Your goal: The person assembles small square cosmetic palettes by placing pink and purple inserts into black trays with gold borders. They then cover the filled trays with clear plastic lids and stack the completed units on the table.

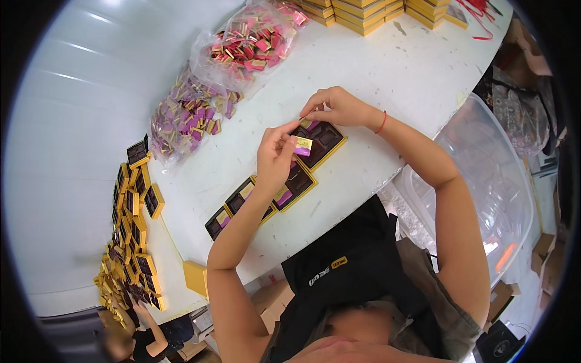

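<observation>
My left hand (pixel 275 151) pinches a small gold-and-purple wrapped piece (pixel 303 146), like a wrapped chocolate, over the near end of a row of dark trays. My right hand (pixel 339 107) has its thumb and forefinger closed on another such piece at the far corner of the rightmost dark tray (pixel 328 138), which has moulded compartments and a yellow edge. Left of it, a second tray (pixel 298 181) and a third tray (pixel 239 198) each hold one wrapped piece. My left forearm partly covers the row, which ends at a further tray (pixel 212 227).
A bag of purple-and-gold pieces (pixel 190 115) and a bag of red-and-gold pieces (pixel 254 45) lie beyond. Yellow boxes (pixel 363 15) stand stacked at the back. Piled dark trays (pixel 133 212) line the left, near another person's arm (pixel 151 327). A transparent plastic bin (pixel 484 175) is at right.
</observation>
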Tool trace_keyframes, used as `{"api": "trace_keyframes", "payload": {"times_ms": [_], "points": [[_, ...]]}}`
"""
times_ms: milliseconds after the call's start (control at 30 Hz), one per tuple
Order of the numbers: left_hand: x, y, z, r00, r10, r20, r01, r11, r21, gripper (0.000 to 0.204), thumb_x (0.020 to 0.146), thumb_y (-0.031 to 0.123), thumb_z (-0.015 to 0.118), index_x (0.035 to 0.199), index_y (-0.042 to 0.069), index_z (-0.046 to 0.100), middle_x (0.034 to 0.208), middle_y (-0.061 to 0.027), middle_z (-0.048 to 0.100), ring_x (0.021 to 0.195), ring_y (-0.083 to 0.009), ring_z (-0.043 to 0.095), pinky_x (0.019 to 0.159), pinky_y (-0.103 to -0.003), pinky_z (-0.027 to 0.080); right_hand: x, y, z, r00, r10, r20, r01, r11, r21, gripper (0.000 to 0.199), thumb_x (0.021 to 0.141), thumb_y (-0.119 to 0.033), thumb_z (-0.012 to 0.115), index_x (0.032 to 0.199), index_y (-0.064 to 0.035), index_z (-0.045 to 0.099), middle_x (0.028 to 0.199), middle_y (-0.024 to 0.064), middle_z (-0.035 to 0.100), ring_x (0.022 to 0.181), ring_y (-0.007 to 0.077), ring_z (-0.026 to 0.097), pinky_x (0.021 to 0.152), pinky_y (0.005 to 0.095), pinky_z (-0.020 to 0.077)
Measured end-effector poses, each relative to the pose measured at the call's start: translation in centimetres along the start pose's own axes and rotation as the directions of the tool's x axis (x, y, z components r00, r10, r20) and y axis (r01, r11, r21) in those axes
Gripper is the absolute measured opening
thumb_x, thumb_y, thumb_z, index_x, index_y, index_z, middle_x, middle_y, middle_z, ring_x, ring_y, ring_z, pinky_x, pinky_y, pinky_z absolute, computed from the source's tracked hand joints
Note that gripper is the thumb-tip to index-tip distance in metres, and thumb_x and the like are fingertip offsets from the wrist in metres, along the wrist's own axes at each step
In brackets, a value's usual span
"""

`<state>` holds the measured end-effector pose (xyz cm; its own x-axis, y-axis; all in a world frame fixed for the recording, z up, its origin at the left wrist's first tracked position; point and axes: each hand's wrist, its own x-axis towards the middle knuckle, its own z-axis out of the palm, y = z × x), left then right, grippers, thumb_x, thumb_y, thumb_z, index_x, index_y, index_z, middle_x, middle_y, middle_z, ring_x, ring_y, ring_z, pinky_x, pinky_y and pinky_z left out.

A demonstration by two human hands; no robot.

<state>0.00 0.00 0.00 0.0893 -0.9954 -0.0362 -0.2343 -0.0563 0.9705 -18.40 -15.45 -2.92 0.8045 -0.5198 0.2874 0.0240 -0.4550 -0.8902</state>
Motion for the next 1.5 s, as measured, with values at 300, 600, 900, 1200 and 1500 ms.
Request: {"api": "trace_keyframes", "payload": {"times_ms": [300, 600, 900, 1200, 1500], "points": [[-0.9, -0.9, 1.9, 0.974, 0.214, -0.076, -0.197, 0.964, 0.181, 0.006, 0.093, 0.002, 0.061, 0.094, 0.001, 0.055, 0.089, -0.0047, 0.056, 0.071, -0.0092, 0.057, 0.066, -0.023, 0.048, -0.3, -0.5, -0.3, 0.996, -0.093, -0.010, 0.087, 0.962, -0.258, 0.012, 0.081, -0.010, 0.073, 0.092, -0.0040, 0.075, 0.082, 0.0069, 0.061, 0.067, 0.0160, 0.056, 0.064, 0.0292, 0.0481], [-1.7, 0.5, 1.5, 0.972, 0.225, 0.069, -0.230, 0.851, 0.472, 0.006, 0.091, 0.005, 0.065, 0.090, 0.001, 0.061, 0.081, -0.0005, 0.061, 0.067, -0.0056, 0.053, 0.063, -0.022, 0.044, -0.5, -0.6, -0.5, 0.995, -0.100, 0.019, 0.102, 0.967, -0.233, 0.009, 0.080, -0.007, 0.072, 0.088, -0.0015, 0.073, 0.083, 0.0075, 0.061, 0.067, 0.0174, 0.058, 0.064, 0.0303, 0.0488], [-1.6, -1.3, 1.5, 0.975, 0.219, -0.039, -0.180, 0.881, 0.438, 0.009, 0.086, 0.004, 0.070, 0.089, 0.002, 0.062, 0.083, -0.0028, 0.063, 0.073, -0.0080, 0.055, 0.061, -0.022, 0.044, -0.5, -1.2, -0.4, 0.998, -0.053, 0.028, 0.058, 0.972, -0.228, 0.007, 0.078, -0.008, 0.072, 0.082, -0.0026, 0.072, 0.082, 0.0086, 0.062, 0.070, 0.0196, 0.059, 0.066, 0.0325, 0.0489], [-3.7, -0.1, 2.3, 0.803, 0.538, 0.256, -0.509, 0.397, 0.764, 0.033, 0.078, 0.017, 0.077, 0.108, 0.005, 0.068, 0.109, -0.0090, 0.066, 0.096, -0.0246, 0.060, 0.085, -0.038, 0.047, -1.0, -1.6, -0.2, 0.997, -0.065, 0.042, 0.074, 0.956, -0.285, 0.006, 0.080, -0.008, 0.071, 0.082, -0.0028, 0.069, 0.082, 0.0081, 0.059, 0.069, 0.0212, 0.058, 0.064, 0.0327, 0.0480], [-4.5, -0.5, 3.3, 0.746, 0.507, 0.431, -0.510, 0.019, 0.860, 0.035, 0.082, 0.024, 0.072, 0.110, 0.002, 0.068, 0.105, -0.0133, 0.071, 0.099, -0.0269, 0.067, 0.098, -0.043, 0.047, -4.4, -3.6, 0.4, 0.949, -0.281, 0.142, 0.306, 0.719, -0.624, 0.022, 0.083, -0.017, 0.073, 0.102, -0.0060, 0.071, 0.094, 0.0059, 0.059, 0.085, 0.0270, 0.059, 0.072, 0.0359, 0.0498]]}}
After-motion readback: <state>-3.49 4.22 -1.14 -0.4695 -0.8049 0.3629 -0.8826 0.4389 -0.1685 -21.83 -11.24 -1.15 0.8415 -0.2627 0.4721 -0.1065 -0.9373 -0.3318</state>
